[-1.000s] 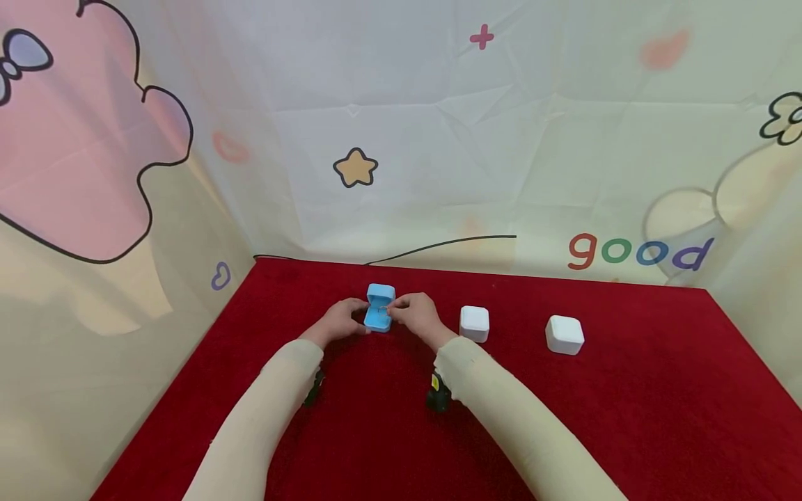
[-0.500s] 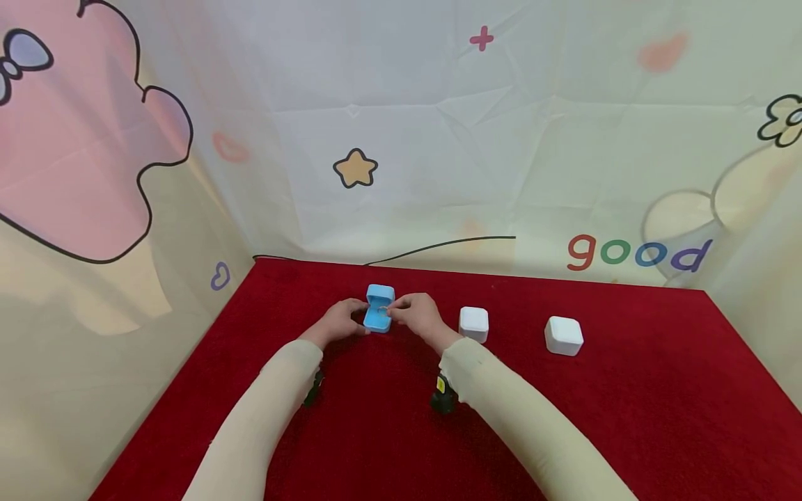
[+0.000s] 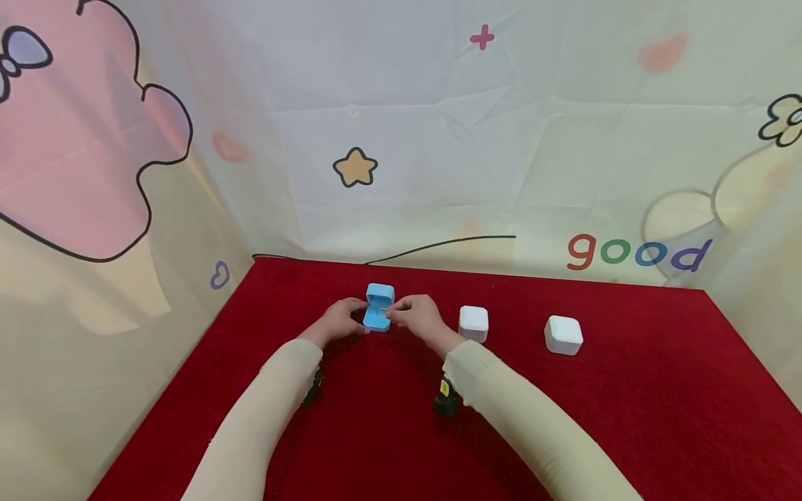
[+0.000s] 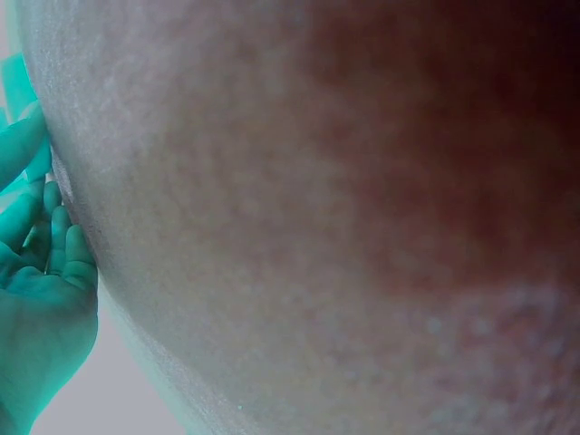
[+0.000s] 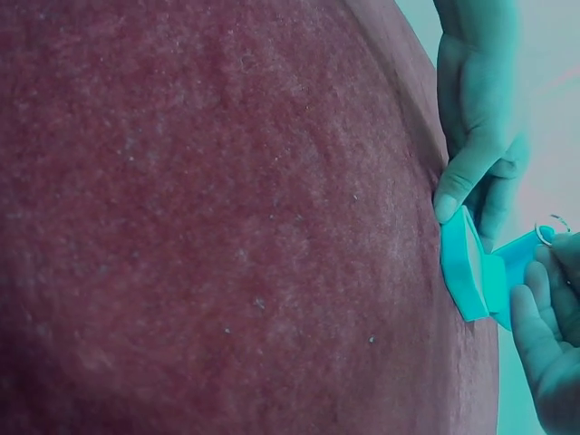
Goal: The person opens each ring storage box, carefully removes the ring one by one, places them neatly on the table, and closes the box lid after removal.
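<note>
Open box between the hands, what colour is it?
Light blue: the box shows best in the head view.

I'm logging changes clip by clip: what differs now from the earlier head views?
The ring in the right hand sits slightly lower in view and shows rounder; the right cuff has edged right. Nothing was taken hold of or let go. The left hand stays on the open blue box; both white boxes stay put.

The word "good" (image 3: 640, 253) is running in multicoloured letters across the lower right of the pale backdrop (image 3: 438, 167); a pink plus sign (image 3: 482, 37) is showing higher up.
</note>
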Available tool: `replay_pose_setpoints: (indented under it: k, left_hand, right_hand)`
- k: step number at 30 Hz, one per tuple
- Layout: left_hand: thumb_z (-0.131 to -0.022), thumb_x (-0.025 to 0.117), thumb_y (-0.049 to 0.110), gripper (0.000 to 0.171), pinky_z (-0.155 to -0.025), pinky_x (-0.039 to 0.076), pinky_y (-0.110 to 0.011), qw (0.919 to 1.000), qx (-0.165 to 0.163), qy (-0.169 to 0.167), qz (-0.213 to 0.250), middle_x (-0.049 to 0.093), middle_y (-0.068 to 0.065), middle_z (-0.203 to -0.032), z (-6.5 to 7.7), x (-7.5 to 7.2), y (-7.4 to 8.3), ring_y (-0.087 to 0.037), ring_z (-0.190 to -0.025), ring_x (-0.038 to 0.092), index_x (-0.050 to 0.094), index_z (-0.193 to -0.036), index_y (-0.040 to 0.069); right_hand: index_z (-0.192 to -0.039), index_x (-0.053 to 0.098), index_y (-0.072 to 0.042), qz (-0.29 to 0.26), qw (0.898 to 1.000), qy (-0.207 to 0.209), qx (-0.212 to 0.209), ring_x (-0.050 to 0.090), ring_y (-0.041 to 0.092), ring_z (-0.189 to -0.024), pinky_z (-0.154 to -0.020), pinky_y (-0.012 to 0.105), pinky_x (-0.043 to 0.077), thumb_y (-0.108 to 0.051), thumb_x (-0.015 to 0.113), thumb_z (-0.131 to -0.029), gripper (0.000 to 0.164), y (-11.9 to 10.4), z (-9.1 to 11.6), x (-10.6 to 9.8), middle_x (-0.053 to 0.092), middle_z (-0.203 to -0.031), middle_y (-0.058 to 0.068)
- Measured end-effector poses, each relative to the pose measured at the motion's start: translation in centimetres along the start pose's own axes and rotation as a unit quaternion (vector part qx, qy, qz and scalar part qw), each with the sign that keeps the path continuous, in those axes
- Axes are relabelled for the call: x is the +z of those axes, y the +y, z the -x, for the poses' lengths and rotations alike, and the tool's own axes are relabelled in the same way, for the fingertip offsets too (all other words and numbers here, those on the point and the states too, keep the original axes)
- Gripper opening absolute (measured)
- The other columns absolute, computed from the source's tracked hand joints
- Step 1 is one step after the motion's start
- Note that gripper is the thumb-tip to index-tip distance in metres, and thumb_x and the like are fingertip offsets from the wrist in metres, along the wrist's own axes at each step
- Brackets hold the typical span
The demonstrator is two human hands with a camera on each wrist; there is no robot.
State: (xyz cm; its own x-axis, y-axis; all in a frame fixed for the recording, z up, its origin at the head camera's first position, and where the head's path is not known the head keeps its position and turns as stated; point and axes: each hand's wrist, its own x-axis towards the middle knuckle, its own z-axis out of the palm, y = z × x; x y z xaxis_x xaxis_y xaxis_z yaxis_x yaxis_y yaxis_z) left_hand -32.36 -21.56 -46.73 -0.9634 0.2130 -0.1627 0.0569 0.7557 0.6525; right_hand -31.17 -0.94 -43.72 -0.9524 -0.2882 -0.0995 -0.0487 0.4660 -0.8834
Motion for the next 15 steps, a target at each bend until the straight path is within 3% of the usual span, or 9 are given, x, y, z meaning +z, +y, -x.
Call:
replay_pose_setpoints:
  k: [7,15]
  left_hand:
    - [-0.092,0.072,0.008,0.060,-0.119,0.041,-0.053,1.0000,-0.007,0.002,-0.001,0.050,-0.023,-0.153,-0.10,-0.05,0.05,-0.040,-0.142,0.046,0.050,-0.147,-0.004]
    - [-0.091,0.072,0.007,0.060,-0.119,0.042,-0.053,1.0000,0.000,0.001,-0.005,0.052,-0.024,-0.152,-0.01,0.00,-0.01,-0.040,-0.141,0.048,0.051,-0.146,-0.006]
  right_hand:
    - [-0.108,0.079,-0.002,-0.010,1.000,-0.008,0.011,0.074,0.026,-0.094,-0.087,0.032,0.058,-0.019,0.070,-0.097,0.022,0.14,0.34,0.16,0.077,-0.106,0.014]
    - [-0.104,0.079,0.000,-0.032,0.999,-0.015,0.010,0.074,0.025,-0.088,-0.086,0.032,0.060,-0.017,0.070,-0.097,0.021,0.43,0.92,0.69,0.077,-0.101,0.015]
